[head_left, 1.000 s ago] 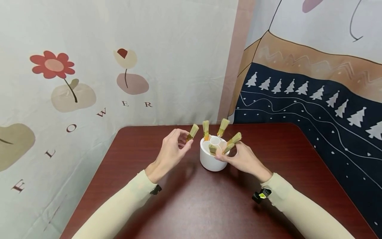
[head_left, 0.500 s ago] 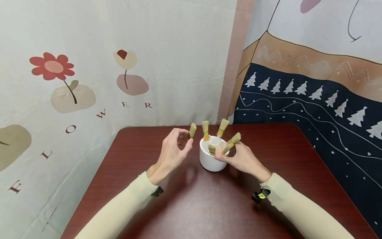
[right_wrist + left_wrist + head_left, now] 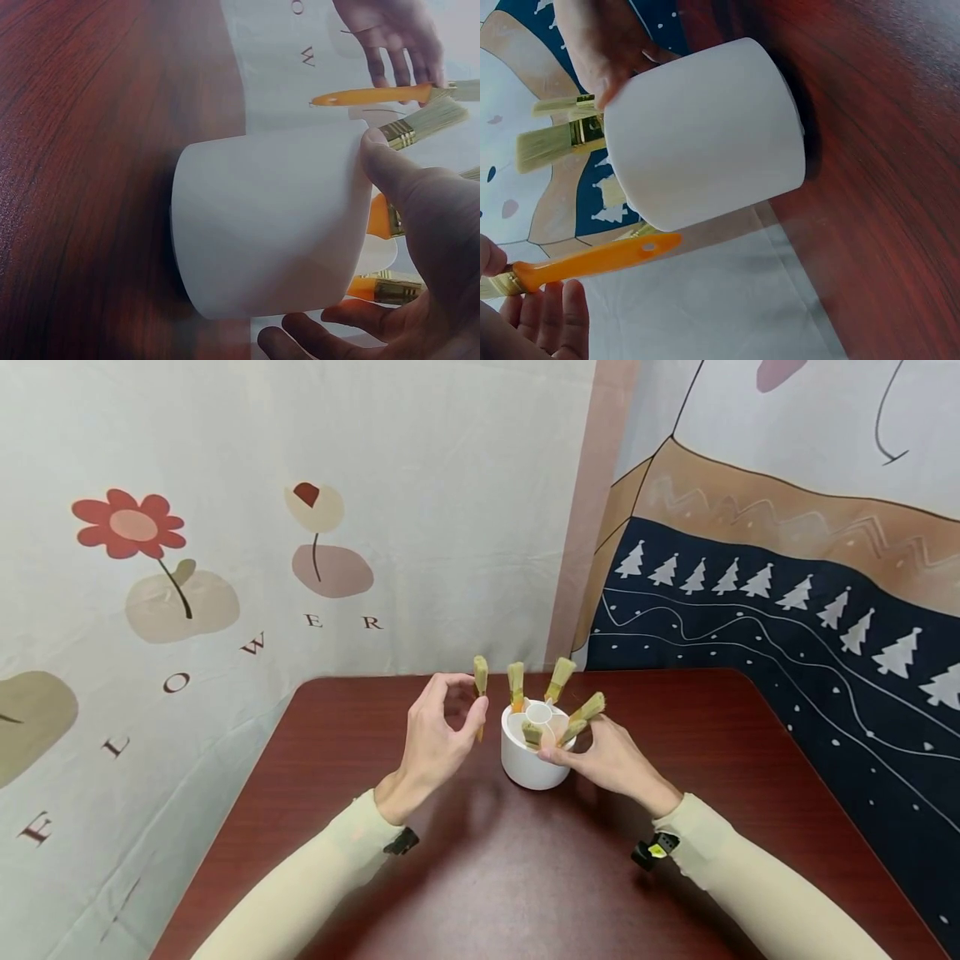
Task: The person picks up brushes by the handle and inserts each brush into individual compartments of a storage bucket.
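Note:
A white round cup stands on the dark red table and holds several small brushes with pale bristles pointing up. My right hand grips the cup's right side, thumb on the rim. Just left of the cup, my left hand pinches one more brush and holds it upright, clear of the cup. In the left wrist view the brush's orange handle hangs beside the cup wall.
The table sits in a corner formed by a flower-print cloth on the left and a tree-print cloth on the right. Bare tabletop stretches in front of the cup toward me.
My left hand has turned its brush from a rightward tilt to upright and raised it slightly beside the cup. The right hand and the cup have stayed put.

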Available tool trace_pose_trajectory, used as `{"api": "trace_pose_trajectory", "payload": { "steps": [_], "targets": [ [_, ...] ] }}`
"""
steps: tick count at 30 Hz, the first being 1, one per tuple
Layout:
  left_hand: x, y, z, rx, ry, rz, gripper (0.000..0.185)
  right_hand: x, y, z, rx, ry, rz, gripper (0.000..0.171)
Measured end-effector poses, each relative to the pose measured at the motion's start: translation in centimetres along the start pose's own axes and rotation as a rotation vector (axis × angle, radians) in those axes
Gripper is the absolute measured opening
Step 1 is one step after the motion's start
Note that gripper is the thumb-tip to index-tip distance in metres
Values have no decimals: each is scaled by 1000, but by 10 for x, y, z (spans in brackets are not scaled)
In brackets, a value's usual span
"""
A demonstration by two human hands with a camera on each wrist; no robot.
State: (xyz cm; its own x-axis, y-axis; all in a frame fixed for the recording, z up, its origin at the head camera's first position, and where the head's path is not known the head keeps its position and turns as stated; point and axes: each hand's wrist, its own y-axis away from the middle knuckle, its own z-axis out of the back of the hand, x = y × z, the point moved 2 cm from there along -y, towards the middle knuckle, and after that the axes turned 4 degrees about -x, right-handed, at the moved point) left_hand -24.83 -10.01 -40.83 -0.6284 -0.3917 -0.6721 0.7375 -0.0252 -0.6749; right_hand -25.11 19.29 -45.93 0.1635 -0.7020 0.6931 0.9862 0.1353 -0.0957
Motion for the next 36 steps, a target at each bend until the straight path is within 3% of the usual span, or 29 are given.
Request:
{"api": "trace_pose_trajectory", "payload": {
  "steps": [12, 18, 28, 36],
  "targets": [
    [-13, -5, -5, -85, 64, -63, 29, 2, 0, 1, 2, 5, 0, 96],
    [-12, -3, -9, -99, 65, -35, 32, 2, 0, 1, 3, 9, -3, 94],
    [-8, 0, -18, -22, 98, 13, 32, 4, 0, 1, -11, 18, 10, 90],
    [4, 7, -26, 42, 62, 117, 32, 3, 0, 0, -13, 15, 18, 90]
  ]
}}
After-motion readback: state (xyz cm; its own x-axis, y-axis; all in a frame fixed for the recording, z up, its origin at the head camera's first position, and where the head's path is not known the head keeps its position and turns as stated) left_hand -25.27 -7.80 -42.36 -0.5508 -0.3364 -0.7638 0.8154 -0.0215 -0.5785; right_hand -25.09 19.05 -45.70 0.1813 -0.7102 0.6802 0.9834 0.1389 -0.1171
